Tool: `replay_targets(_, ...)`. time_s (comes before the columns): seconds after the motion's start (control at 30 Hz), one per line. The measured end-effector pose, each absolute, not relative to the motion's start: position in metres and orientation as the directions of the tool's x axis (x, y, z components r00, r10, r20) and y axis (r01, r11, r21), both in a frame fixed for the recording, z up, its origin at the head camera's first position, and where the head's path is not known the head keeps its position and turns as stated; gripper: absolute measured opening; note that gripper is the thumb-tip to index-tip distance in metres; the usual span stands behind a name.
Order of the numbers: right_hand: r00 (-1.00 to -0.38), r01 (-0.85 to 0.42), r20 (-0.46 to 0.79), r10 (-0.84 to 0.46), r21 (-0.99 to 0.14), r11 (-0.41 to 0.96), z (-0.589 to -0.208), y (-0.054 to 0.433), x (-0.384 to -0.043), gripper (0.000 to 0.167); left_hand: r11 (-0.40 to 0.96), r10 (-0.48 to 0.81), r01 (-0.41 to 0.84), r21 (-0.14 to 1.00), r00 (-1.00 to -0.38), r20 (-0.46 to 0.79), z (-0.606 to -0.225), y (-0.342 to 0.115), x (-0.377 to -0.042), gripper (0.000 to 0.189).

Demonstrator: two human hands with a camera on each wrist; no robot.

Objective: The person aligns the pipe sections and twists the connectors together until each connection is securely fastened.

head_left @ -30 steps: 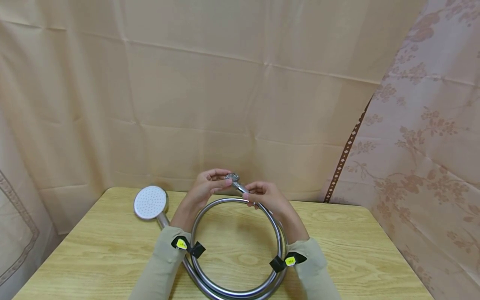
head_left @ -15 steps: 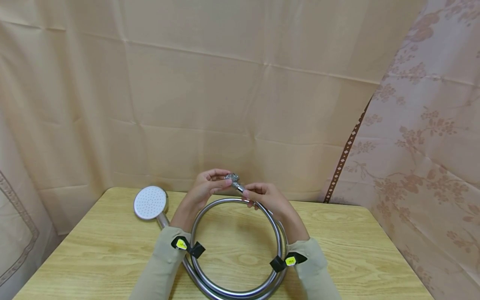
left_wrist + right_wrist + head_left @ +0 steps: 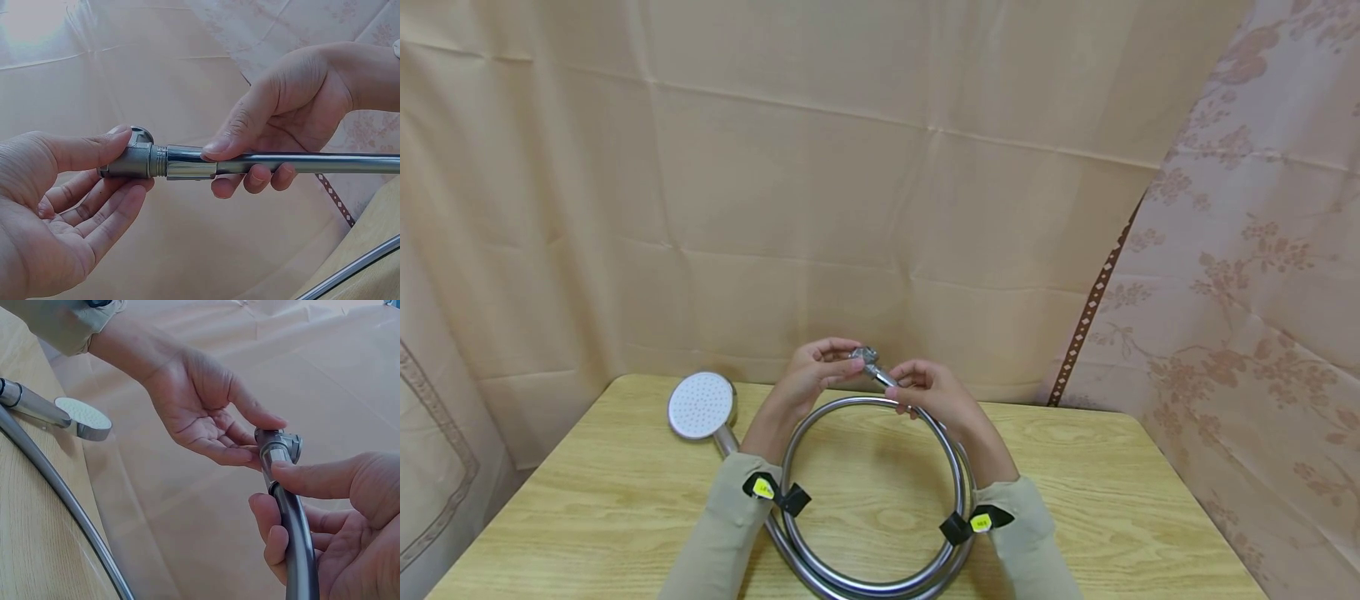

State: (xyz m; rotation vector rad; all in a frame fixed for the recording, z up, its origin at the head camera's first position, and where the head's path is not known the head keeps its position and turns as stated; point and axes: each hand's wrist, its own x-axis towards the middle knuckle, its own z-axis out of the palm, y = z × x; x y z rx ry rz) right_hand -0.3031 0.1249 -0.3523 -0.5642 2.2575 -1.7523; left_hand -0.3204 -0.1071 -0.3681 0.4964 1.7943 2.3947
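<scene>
My left hand [image 3: 805,375] pinches a small chrome fitting [image 3: 134,161] between thumb and fingers, above the far part of the table. My right hand [image 3: 936,392] grips the end of a shiny metal shower hose [image 3: 325,164], thumb on its chrome nut [image 3: 187,165]. In the left wrist view the nut lines up with the fitting's end, and a few threads show between them. From my right hand the hose loops down in a coil on the table. The handheld shower head [image 3: 702,406] lies left of my left arm, its white nozzle face up.
The wooden table [image 3: 1075,500] has its far edge just behind my hands. A beige curtain [image 3: 820,167] hangs behind it, with a flowered curtain [image 3: 1262,292] on the right. Coiled hose lies between my forearms, close to both wrist straps.
My right hand's fingers shift slightly at the hose nut, thumb moving up along it and back down. The left hand and the fitting stay in place.
</scene>
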Motion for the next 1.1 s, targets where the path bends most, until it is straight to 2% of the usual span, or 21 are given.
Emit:
replay_targets(0.53,-0.890,-0.138,0.016,-0.456,-0.962,0.235,-0.3531,0.1264,-0.3059,0.028,-0.288,0.275,0.106,0.952,-0.943,0.188,-0.3695,-0.1061,-0.3225,0.020)
replay_targets(0.73,-0.892,-0.120,-0.005,-0.451,-0.961,0.248,-0.3534,0.1274,-0.3069,0.032,-0.280,0.280,0.111,0.954,-0.941,0.191,-0.3699,-0.1065,-0.3225,0.021)
replay_targets(1.1,-0.907,-0.154,0.033,-0.420,-0.953,0.259,-0.3536,0.1248,-0.3045,0.031,-0.266,0.280,0.107,0.958,-0.942,0.183,-0.3712,-0.1065,-0.3229,0.022)
